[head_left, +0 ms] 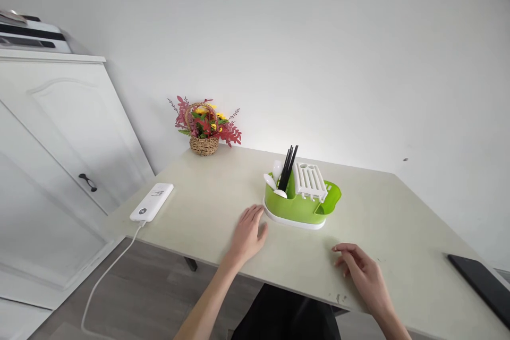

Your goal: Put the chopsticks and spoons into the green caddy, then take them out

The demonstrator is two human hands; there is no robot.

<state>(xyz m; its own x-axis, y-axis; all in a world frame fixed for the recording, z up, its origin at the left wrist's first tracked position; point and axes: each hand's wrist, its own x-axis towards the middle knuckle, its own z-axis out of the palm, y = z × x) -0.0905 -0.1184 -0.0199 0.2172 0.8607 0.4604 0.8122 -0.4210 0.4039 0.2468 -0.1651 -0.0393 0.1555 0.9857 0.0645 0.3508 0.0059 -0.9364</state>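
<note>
A green cutlery holder (295,209) with a white base stands on the table in front of me. Several black chopsticks (288,166) and white spoons (270,180) stick up from its left compartment. A white slatted rack (311,181) sits on top at its right. My left hand (247,234) lies on the table, fingers stretched out, its fingertips close by the left end of the white base; whether they touch it I cannot tell. Apart from the holder, my right hand (360,273) rests at the lower right, fingers loosely bent, with nothing visible in it.
A wicker basket (204,146) of artificial flowers stands at the table's back left corner. Nearer the left edge lies a white power bank (152,202) with a cable (104,275) hanging to the floor. A black phone-like slab (480,284) lies far right. White cabinet (67,170) at left.
</note>
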